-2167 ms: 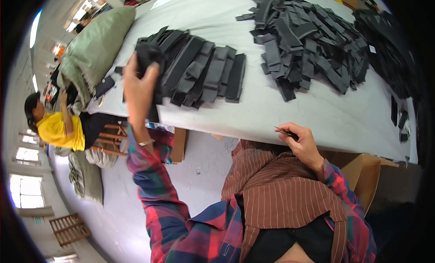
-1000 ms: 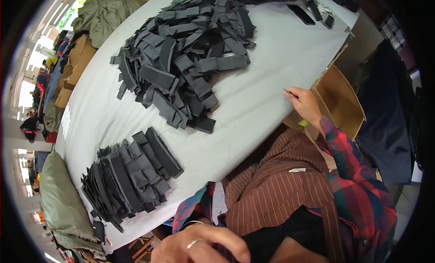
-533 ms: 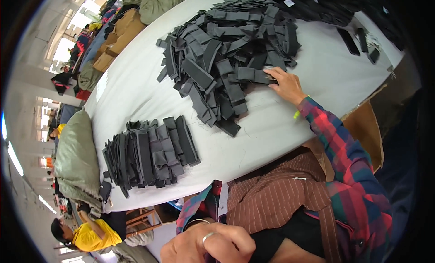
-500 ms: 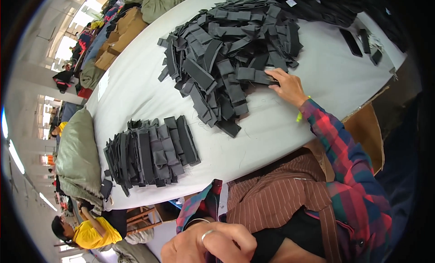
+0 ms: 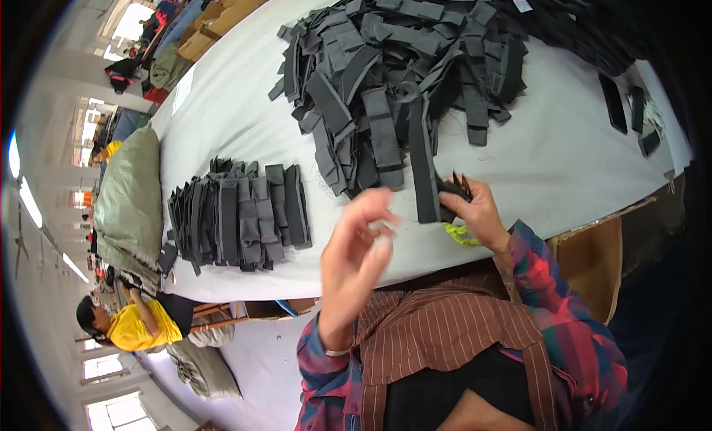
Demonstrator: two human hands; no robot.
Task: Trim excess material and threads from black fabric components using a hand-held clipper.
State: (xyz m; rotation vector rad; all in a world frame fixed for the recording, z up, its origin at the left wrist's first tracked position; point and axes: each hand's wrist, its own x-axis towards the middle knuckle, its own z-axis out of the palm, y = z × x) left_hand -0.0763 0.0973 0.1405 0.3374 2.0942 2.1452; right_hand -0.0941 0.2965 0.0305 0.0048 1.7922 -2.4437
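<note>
My right hand (image 5: pixel 483 217) is closed at the near edge of a large heap of dark grey fabric strips (image 5: pixel 386 53). It grips the lower end of one fabric strip (image 5: pixel 424 175), which slopes up toward the heap. Black pointed thread snips (image 5: pixel 458 186) show in the same hand, and a bright yellow-green ribbon (image 5: pixel 461 235) lies beneath it. My left hand (image 5: pixel 356 245), blurred by motion, is raised over the near table edge, left of that strip. Its thumb and fingers are curved but apart, and nothing shows between them.
A neater row of grey strips (image 5: pixel 237 216) lies at the left on the white-covered table (image 5: pixel 356 271). A dark phone (image 5: pixel 612 103) and black garments (image 5: pixel 578 23) are at the far right. Left of the table stand a stuffed sack (image 5: pixel 130 186) and a person in yellow (image 5: pixel 144 326).
My right hand has drawn a strip out of the heap toward me. My left hand has risen from near my body to above the table edge. The view has shifted slightly.
</note>
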